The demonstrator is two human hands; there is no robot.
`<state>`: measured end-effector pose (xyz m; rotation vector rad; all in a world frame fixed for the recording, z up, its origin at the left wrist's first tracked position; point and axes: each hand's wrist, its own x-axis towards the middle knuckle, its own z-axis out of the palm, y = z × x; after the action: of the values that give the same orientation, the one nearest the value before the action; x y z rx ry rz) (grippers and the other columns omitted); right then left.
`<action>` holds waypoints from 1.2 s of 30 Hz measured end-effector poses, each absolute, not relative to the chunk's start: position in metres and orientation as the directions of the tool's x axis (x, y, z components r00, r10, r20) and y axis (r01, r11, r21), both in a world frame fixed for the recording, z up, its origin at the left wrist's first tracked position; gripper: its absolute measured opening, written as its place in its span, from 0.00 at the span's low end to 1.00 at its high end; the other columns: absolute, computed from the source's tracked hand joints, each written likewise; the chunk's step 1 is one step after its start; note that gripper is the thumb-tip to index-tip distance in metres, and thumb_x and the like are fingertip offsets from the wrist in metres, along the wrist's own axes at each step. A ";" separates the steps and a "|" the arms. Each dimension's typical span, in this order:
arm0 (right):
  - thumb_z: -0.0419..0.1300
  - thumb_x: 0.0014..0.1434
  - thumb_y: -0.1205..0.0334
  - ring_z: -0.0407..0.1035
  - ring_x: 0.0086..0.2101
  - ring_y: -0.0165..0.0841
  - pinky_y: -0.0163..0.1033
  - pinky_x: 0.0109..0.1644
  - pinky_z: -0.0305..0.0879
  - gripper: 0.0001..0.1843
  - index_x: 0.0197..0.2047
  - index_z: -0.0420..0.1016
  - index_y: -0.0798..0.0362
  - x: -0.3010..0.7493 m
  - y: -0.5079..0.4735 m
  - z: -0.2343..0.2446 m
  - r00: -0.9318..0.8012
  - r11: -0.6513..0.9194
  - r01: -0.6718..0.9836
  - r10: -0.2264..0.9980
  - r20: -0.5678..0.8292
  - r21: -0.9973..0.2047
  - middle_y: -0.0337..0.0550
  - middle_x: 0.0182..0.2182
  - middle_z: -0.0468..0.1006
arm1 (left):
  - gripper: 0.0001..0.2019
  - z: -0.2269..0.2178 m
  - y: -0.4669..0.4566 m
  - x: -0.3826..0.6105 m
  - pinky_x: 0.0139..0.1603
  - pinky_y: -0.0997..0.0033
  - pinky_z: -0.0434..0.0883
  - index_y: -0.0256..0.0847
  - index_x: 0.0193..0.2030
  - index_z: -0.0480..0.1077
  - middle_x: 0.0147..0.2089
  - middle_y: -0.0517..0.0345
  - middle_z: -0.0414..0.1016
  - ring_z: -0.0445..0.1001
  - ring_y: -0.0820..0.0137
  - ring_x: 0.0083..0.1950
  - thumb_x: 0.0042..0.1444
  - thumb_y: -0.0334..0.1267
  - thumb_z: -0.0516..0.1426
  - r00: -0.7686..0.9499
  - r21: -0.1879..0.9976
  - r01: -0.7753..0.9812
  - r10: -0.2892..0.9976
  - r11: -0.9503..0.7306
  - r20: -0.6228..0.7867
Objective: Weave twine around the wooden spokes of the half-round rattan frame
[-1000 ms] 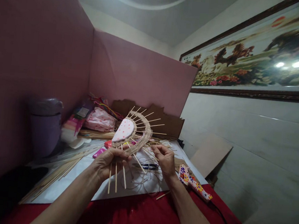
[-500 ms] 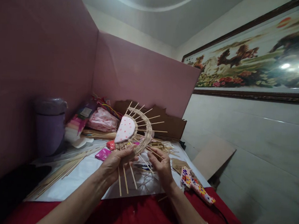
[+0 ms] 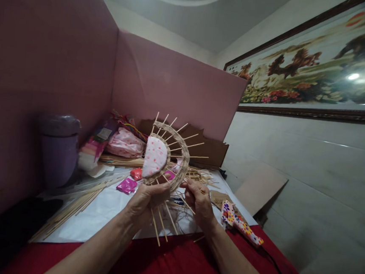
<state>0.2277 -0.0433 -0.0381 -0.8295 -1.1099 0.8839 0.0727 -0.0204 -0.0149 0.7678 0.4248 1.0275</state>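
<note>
A half-round woven frame (image 3: 185, 154) stands tilted above the table, with thin wooden sticks fanning out through its two bands of twisted cord. White padded fabric with pink dots (image 3: 155, 157) fills its inner half circle. My left hand (image 3: 148, 198) grips the lower part of the frame, thumb on the near side; the other fingers are mostly hidden behind it. At the frame's lower right edge, my right hand (image 3: 199, 200) is closed, thumb and fingers pinched on a thin stick by the outer band. Several stick ends point down between the hands.
Loose sticks (image 3: 76, 211) lie on the white sheet at left, near a purple bin (image 3: 58, 156). Pink packets (image 3: 127, 185) and dotted fabric (image 3: 126, 142) sit behind. A flower-patterned glue gun (image 3: 241, 227) with a cord lies at right. Torn cardboard (image 3: 213, 154) stands at the back.
The woven frame has turned slightly and shifted a little to the right in view. My right hand has moved slightly right, its fingers more tightly curled. The left hand keeps its grip.
</note>
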 end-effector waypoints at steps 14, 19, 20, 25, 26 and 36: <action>0.61 0.53 0.49 0.41 0.15 0.20 0.30 0.18 0.36 0.19 0.25 0.72 0.57 0.230 -0.041 -0.042 0.204 0.471 -0.106 0.872 0.444 -0.876 0.28 0.13 0.52 | 0.15 -0.017 -0.022 0.076 0.34 0.75 0.73 0.29 0.36 0.73 0.34 0.48 0.79 0.77 0.67 0.33 0.37 0.26 0.66 0.361 0.775 -0.609 0.929 0.170 0.079; 0.62 0.51 0.46 0.41 0.15 0.21 0.31 0.17 0.35 0.20 0.25 0.72 0.57 0.228 -0.041 -0.040 0.233 0.461 -0.087 0.871 0.432 -0.883 0.28 0.12 0.51 | 0.17 -0.016 -0.021 0.077 0.34 0.72 0.73 0.32 0.36 0.72 0.32 0.52 0.78 0.76 0.68 0.31 0.36 0.29 0.66 0.321 0.793 -0.585 0.946 0.168 0.037; 0.62 0.51 0.46 0.40 0.15 0.21 0.31 0.18 0.35 0.20 0.25 0.72 0.57 0.228 -0.041 -0.039 0.245 0.459 -0.086 0.870 0.428 -0.884 0.28 0.12 0.51 | 0.16 -0.017 -0.020 0.077 0.34 0.70 0.73 0.32 0.36 0.71 0.32 0.51 0.77 0.76 0.67 0.31 0.38 0.32 0.66 0.284 0.808 -0.571 0.958 0.145 0.028; 0.61 0.52 0.45 0.41 0.15 0.21 0.32 0.18 0.35 0.21 0.25 0.73 0.57 0.228 -0.037 -0.042 0.314 0.459 -0.017 0.846 0.431 -0.888 0.28 0.12 0.50 | 0.21 -0.023 -0.010 0.073 0.44 0.65 0.69 0.39 0.43 0.67 0.39 0.55 0.72 0.72 0.64 0.43 0.42 0.41 0.65 -0.150 0.901 -0.421 0.988 -0.108 0.048; 0.61 0.52 0.46 0.42 0.15 0.21 0.32 0.18 0.36 0.21 0.25 0.74 0.57 0.229 -0.036 -0.044 0.328 0.460 0.011 0.837 0.438 -0.888 0.29 0.12 0.51 | 0.22 -0.022 -0.010 0.071 0.49 0.64 0.66 0.40 0.44 0.66 0.42 0.55 0.71 0.69 0.63 0.48 0.41 0.38 0.65 -0.246 0.920 -0.347 0.964 -0.183 0.099; 0.58 0.54 0.47 0.49 0.17 0.25 0.33 0.22 0.45 0.22 0.22 0.75 0.57 0.232 -0.037 -0.042 0.349 0.446 0.299 0.772 0.532 -0.844 0.33 0.13 0.57 | 0.03 -0.007 -0.014 0.065 0.32 0.71 0.63 0.39 0.23 0.76 0.24 0.57 0.75 0.70 0.67 0.29 0.39 0.34 0.62 0.173 0.928 0.036 0.917 -0.370 0.359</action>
<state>0.2323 -0.0368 -0.0416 -1.1203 -1.2273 0.4090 0.0647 -0.0141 -0.0071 1.6052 0.9329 1.3144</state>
